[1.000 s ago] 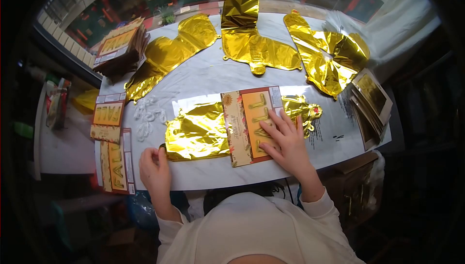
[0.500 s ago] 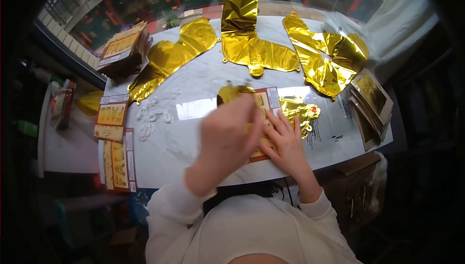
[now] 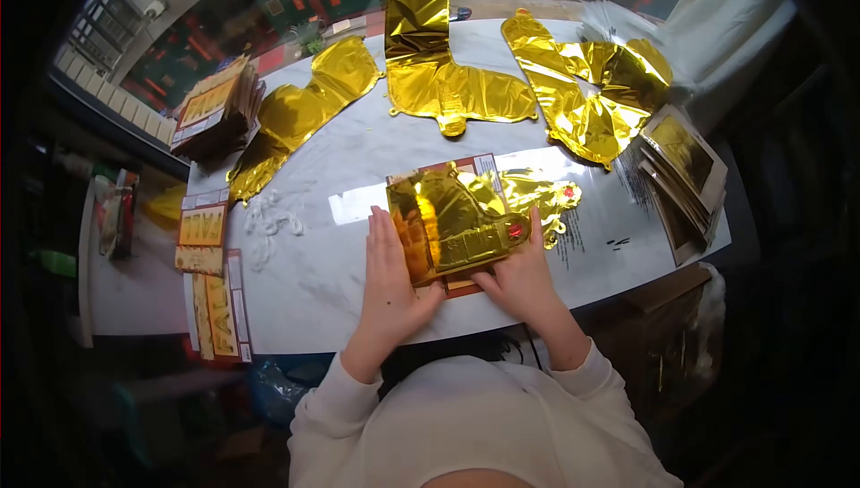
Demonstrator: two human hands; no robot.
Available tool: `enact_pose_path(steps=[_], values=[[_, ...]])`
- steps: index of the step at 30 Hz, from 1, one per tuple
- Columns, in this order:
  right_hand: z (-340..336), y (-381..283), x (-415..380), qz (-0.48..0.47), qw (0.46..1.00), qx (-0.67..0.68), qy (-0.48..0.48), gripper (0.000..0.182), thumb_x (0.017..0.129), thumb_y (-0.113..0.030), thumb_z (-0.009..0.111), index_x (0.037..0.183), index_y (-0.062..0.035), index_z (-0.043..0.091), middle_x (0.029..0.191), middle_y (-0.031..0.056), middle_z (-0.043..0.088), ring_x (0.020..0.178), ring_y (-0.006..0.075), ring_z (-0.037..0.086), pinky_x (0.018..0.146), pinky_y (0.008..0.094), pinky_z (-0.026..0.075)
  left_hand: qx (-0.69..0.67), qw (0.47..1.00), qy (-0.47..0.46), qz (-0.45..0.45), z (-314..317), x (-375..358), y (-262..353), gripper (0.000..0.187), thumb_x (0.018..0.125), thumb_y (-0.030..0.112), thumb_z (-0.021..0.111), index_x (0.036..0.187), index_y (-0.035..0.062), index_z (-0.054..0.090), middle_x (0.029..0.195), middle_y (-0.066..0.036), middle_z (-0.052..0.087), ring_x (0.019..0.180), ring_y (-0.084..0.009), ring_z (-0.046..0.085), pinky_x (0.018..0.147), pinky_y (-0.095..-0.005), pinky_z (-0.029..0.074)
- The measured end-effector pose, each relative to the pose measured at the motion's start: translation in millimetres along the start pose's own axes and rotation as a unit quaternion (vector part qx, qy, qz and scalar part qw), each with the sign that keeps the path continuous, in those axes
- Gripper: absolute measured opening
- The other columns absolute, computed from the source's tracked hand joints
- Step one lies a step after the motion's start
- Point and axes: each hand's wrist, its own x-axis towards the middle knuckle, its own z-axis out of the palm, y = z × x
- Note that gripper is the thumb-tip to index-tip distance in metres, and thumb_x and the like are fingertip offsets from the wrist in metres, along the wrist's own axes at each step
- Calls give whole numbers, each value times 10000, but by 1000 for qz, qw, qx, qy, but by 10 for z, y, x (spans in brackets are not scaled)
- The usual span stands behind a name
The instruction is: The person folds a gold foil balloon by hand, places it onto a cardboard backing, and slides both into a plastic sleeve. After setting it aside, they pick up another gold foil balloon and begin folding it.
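A folded gold foil balloon (image 3: 457, 228) with a red spot on its tab lies over a printed packet (image 3: 464, 291), which shows only at its edges. My left hand (image 3: 390, 282) rests along the balloon's left edge, fingers straight and thumb by the lower edge. At the balloon's lower right, my right hand (image 3: 527, 280) touches it with the index finger stretched up beside the tab. Both hands look open. Another folded gold foil balloon (image 3: 542, 194), also with a red spot, lies partly beneath the first one's right side.
Flat gold letter balloons lie across the back: one at left (image 3: 309, 112), an L-shaped one (image 3: 439, 76) and an A-shaped one (image 3: 591, 94). Printed packets (image 3: 215, 103) are stacked at back left, more packets (image 3: 202, 233) nearer, beside white string (image 3: 269, 219). Brown-edged sleeves (image 3: 685, 174) stand at right.
The blurred left hand, raised over the packet before, is now down at the balloon's left edge. The folded balloon now lies spread over the packet. My right hand has shifted slightly to its lower right.
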Motion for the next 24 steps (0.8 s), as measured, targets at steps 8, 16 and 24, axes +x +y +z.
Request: enact_pose_path(steps=[8, 16, 24], values=[[44, 12, 2, -15, 999, -23, 26, 423, 924, -393, 726, 1305, -209, 738, 1515, 104, 578, 1566, 341, 322, 1256, 710, 74, -31, 996, 76, -36, 229, -16, 117, 1100, 793, 12, 739, 1648, -89, 54, 1647, -353, 278, 1489, -530, 359, 1219, -514, 345], [-2, -81, 50, 6, 999, -28, 33, 600, 973, -448, 683, 1533, -271, 563, 1634, 81, 449, 1550, 355, 346, 1211, 739, 129, -378, 863, 236, -239, 149, -78, 87, 379, 1132, 245, 522, 1247, -96, 641, 1196, -108, 719, 1057, -173, 703, 922, -321, 551], [-42, -107, 48, 5, 998, -50, 23, 564, 999, -442, 665, 1530, -275, 570, 1639, 83, 444, 1542, 354, 357, 1192, 761, 117, -544, 741, 291, -265, 98, -128, -80, 323, 1078, 107, 595, 1341, -81, 585, 1303, -116, 665, 1116, -188, 683, 959, -335, 555]])
